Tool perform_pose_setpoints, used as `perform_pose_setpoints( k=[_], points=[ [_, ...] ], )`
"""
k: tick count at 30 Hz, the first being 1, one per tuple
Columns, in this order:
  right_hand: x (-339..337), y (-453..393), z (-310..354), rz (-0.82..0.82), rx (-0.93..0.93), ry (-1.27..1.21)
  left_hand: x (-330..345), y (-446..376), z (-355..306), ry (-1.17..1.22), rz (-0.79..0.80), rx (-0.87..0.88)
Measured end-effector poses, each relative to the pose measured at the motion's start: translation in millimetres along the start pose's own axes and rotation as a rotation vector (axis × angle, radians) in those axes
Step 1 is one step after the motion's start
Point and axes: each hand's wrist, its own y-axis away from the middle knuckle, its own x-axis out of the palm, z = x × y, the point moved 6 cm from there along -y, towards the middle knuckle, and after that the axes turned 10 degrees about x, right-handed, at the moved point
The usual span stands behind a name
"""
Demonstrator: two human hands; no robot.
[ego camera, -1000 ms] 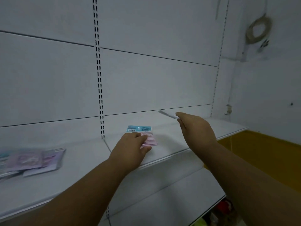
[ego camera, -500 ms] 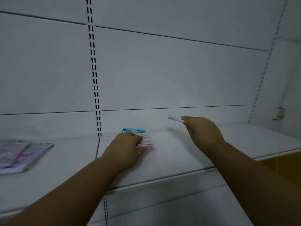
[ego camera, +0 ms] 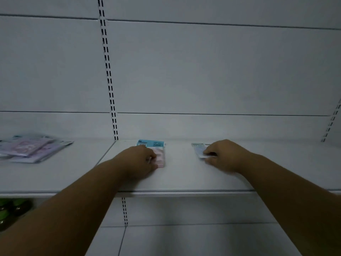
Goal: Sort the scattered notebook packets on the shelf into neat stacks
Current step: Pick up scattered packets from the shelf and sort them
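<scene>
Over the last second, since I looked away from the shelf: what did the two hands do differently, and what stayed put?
The right hand, which held its pale packet lifted off the shelf, has brought it down flat, fingers still on it. The left hand stays pressed on the pink-and-blue packet, which has not moved. The loose pile at far left also looks unchanged; its shift in the picture comes from the camera turning.

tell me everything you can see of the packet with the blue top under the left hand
The flat notebook packet with a light blue header strip and pink lower part lies flat on the white shelf board, just right of the slotted upright, near the back panel. It looks like a glossy plastic wrap; the header bears small dark print, too blurred to read. The left hand covers its left half, fingers curled on it. Its right and far edges show. Nothing else touches it.
</scene>
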Motion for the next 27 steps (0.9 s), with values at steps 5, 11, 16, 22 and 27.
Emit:
perform_pose_setpoints(
  k=[5,11,16,22,27],
  points=[
    [-2.2,-2.1,-2.5,0.073,0.077,-0.007,-2.7,-3.1,-6.5,-0.012,0.058,0.004],
    [-12.8,-3.1,10.3,0.071,0.051,0.075,-3.7,-4.6,-10.7,-0.014,0.047,0.009],
    [-33.4,0.6,51.9,-0.087,0.012,-0.009,-20.0,17.9,-2.6,0.064,-0.151,0.047],
    [-47.8,-4.7,179.1,-0.23,-0.117,-0.141,-42.0,96.7,78.0,0.015,-0.291,-0.074],
    [-50.3,-15.5,331.7,-0.246,-0.218,-0.218,-62.7,198.4,176.9,-0.082,-0.306,-0.156]
  ],
)
